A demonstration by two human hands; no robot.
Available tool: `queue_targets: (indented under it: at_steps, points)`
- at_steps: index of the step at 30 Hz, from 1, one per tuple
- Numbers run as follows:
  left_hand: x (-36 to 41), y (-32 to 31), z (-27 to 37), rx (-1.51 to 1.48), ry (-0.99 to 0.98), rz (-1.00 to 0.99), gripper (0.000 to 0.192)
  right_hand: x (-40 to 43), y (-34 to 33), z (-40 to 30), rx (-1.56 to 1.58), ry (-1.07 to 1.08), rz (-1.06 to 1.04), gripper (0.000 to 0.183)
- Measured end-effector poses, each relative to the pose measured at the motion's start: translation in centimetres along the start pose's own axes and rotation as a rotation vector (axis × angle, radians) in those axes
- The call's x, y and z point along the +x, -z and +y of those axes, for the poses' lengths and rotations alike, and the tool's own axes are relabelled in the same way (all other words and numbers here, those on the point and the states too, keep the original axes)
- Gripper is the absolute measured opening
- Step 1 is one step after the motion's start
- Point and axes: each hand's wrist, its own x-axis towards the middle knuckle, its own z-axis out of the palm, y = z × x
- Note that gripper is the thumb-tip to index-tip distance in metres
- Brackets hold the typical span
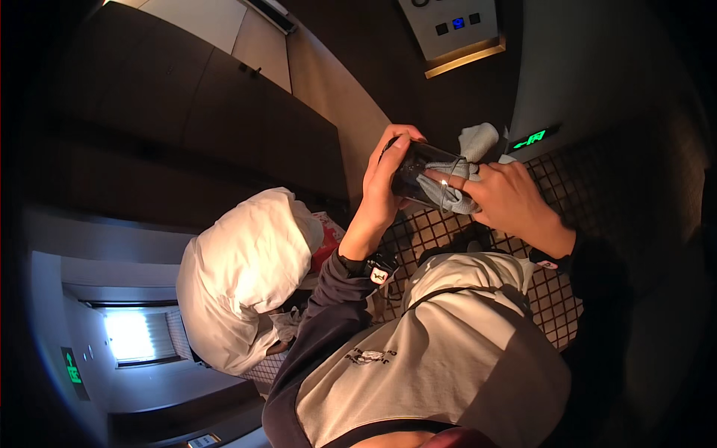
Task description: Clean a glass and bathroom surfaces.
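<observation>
In front of my chest, my left hand (386, 171) grips a dark see-through glass (411, 168) around its closed end. The glass lies tilted on its side, its mouth facing right. My right hand (507, 196) has fingers pushed into that mouth together with a grey cloth (440, 193). Part of the cloth (479, 141) sticks out above the rim. Through the glass wall I see a finger and folds of cloth against the inside. The fingers of my right hand that are outside the glass are partly hidden.
A bulging white bag or cloth bundle (246, 274) stands at my left, beside a red patterned item (326, 241). Dark panelling (168, 112) runs along the upper left. A button panel (459, 33) and a green exit sign (532, 139) are ahead. The floor is gridded (552, 302).
</observation>
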Motion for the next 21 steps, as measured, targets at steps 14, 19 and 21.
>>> queue_targets:
  at_steps: [14,19,21]
  points:
    - [4.6,0.0,-4.8,0.323,-0.891,-0.026,0.046,-0.6,2.5,-0.9,1.837,-0.664,-0.298,0.04]
    - [5.7,-0.6,-3.9,0.46,-0.943,-0.071,0.05,-0.2,0.6,-0.2,1.653,-0.343,0.114,0.032]
    - [4.4,-0.6,-3.7,0.456,-0.803,-0.115,0.056,-0.6,-0.4,-0.4,1.481,-0.215,0.222,0.038]
